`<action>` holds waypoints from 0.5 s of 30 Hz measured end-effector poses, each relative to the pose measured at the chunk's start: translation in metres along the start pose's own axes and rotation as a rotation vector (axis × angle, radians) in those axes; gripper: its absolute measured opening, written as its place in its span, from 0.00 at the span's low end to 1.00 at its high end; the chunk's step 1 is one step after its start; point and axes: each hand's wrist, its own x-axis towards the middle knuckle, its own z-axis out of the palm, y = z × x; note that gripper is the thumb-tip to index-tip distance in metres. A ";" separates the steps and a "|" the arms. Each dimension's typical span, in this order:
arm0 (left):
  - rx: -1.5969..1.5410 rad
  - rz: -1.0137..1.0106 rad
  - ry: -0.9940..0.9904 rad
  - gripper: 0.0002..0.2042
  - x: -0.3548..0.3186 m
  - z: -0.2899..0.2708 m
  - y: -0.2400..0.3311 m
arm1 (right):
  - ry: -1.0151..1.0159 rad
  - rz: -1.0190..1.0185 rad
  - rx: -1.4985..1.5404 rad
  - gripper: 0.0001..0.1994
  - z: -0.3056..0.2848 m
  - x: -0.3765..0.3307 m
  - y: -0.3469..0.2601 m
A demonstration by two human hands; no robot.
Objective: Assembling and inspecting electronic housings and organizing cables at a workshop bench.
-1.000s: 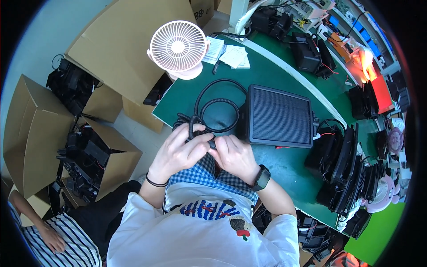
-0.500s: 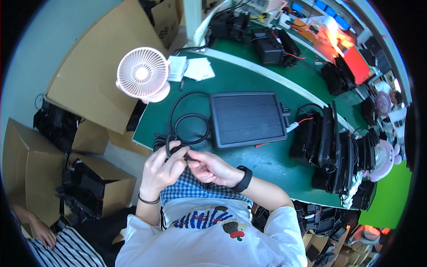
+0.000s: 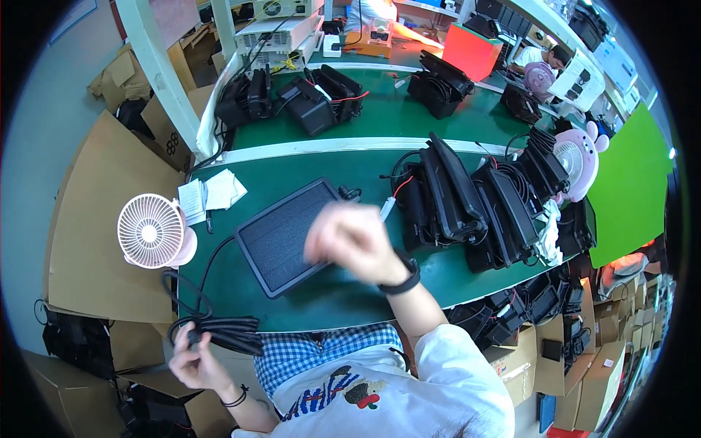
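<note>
At the near left edge of the table, my left hand (image 3: 198,363) is closed, fingers pinching a bundled black cable (image 3: 230,333) near a dark end piece. The cable's coils lie beside the fingers, and one strand runs up to a flat black rectangular panel (image 3: 274,241) with a ribbed face and raised frame. The panel lies tilted on the green table. Above its right side hangs my right hand (image 3: 350,241), smeared by motion, with its fingers not clear. It hides part of the panel. A short dark cable fitting shows at the panel's far right corner.
Black box-shaped units (image 3: 467,204) with cables crowd the table's right side. A pink fan (image 3: 150,232) and paper slips (image 3: 219,190) stand at the left. A white rail (image 3: 350,145) crosses behind, with more black units (image 3: 307,102) beyond. Cardboard boxes (image 3: 109,233) flank the table.
My hands have parted: the left has gone down and left with the cable bundle, the right up over the panel. The panel now lies turned, and the view has swung.
</note>
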 end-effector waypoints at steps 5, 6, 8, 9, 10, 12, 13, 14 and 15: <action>-0.162 0.049 0.235 0.19 0.044 0.035 0.034 | 0.245 -0.166 -0.788 0.06 -0.045 0.009 0.055; -0.208 0.023 0.266 0.19 0.051 0.045 0.041 | 0.197 -0.008 -0.634 0.12 -0.046 0.006 0.065; -0.350 0.080 0.239 0.18 0.063 0.078 0.050 | 0.165 0.331 -0.015 0.16 -0.044 0.004 0.081; -0.272 0.058 0.180 0.15 0.065 0.093 0.051 | 0.110 0.357 0.025 0.19 -0.046 0.004 0.084; -0.203 0.077 0.007 0.13 0.075 0.107 0.058 | 0.097 0.273 0.094 0.22 -0.046 0.004 0.087; 0.042 -0.026 -0.543 0.16 0.095 0.118 0.071 | 0.077 0.361 0.425 0.29 -0.052 -0.001 0.085; 0.172 0.178 -0.662 0.16 0.100 0.124 0.072 | 0.075 0.397 0.458 0.29 -0.052 -0.001 0.084; 0.130 0.146 -0.750 0.18 0.098 0.127 0.072 | 0.077 0.413 0.370 0.29 -0.054 -0.002 0.086; 0.082 0.106 -0.771 0.20 0.093 0.126 0.073 | 0.075 0.414 0.262 0.28 -0.049 0.000 0.080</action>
